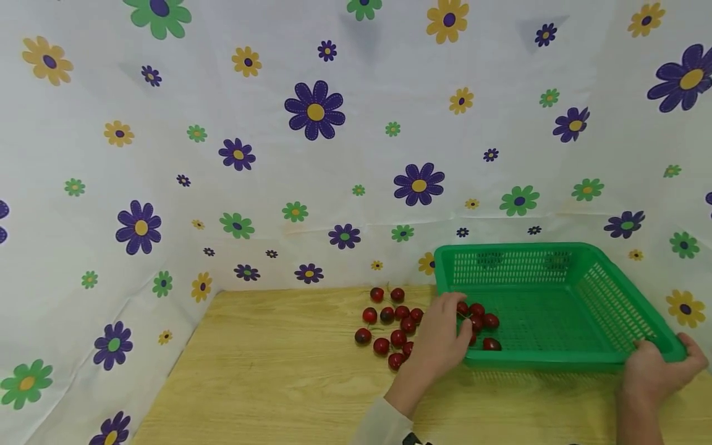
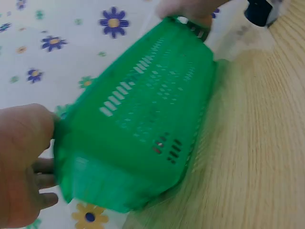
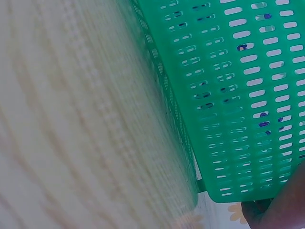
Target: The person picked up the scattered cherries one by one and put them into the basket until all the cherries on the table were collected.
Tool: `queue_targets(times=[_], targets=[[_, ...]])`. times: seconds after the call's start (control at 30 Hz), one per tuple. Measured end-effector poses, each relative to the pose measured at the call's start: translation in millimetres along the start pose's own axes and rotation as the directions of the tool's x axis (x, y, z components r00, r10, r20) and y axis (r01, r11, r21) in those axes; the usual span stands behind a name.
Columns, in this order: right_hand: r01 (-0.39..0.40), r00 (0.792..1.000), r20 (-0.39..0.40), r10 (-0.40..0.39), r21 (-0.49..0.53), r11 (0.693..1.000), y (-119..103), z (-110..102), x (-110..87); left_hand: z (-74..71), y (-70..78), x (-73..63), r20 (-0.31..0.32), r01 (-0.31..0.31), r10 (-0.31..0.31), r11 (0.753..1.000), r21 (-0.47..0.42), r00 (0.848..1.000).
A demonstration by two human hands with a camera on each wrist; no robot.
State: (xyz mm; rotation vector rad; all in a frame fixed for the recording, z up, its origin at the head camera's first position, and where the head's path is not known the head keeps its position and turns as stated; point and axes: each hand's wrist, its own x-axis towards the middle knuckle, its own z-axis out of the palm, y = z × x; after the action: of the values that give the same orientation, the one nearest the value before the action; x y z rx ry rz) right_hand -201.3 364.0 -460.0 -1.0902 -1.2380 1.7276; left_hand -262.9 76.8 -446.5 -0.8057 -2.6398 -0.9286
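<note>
Basket [image 1: 556, 356]: between both hands at the table [image 1: 261, 358]; can't tell if its base fully touches.
Left hand [image 1: 442, 337]: holds basket's left end near the front corner, fingers curled at the rim, thumb on the inner side.
Right hand [image 1: 659, 371]: clamps basket's front right corner, thumb inside, fingers round the outside.
Cherries in [image 1: 491, 321]: bunched in basket's front left corner, just beside the left hand, well apart from the right.
Cherries out [image 1: 398, 338]: on the table, just left of basket.
Head view: shows basket's inside and the cherries out; wrist views don't.
Left wrist view: shows basket's outer side, bits of red through the slots.
Right wrist view: slotted wall close up, cloth [image 3: 237, 212] beyond basket.
Axis: basket's length runs left to right, hand to hand; mouth up.
</note>
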Motion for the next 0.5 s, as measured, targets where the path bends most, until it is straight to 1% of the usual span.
queue_targets(times=[0.07, 0.17, 0.23, 0.33, 0.4, 0.5], targets=[[0.008, 1.000, -0.015, -0.008, -0.024, 1.000, 1.5, -1.3, 0.8, -7.2, -5.0, -9.5, 0.032, 0.030, -0.027, 0.995, -0.091, 0.999], [0.018, 0.999, -0.034, -0.020, -0.065, 0.998, 1.7, -3.1, 1.8, -21.0, -14.9, -22.4, 0.047, 0.101, -0.093, 0.973, -0.206, 0.995], [0.028, 0.999, -0.030, -0.031, -0.086, 0.996, 0.8, -3.9, 2.0, -33.3, -23.5, -27.1, 0.028, 0.128, -0.125, 0.960, -0.250, 0.992], [0.032, 0.999, 0.004, -0.032, -0.086, 0.996, -1.4, -3.5, 1.5, -55.5, -37.7, -29.6, -0.028, 0.157, -0.171, 0.949, -0.275, 0.985], [0.028, 0.999, 0.021, -0.026, -0.087, 0.996, -1.7, -2.5, 0.2, -70.8, -46.3, -31.1, -0.067, 0.193, -0.222, 0.936, -0.294, 0.973], [0.025, 0.999, 0.028, -0.023, -0.076, 0.997, -1.2, -0.6, -0.9, -89.6, -56.6, -34.7, -0.121, 0.254, -0.309, 0.907, -0.335, 0.943]])
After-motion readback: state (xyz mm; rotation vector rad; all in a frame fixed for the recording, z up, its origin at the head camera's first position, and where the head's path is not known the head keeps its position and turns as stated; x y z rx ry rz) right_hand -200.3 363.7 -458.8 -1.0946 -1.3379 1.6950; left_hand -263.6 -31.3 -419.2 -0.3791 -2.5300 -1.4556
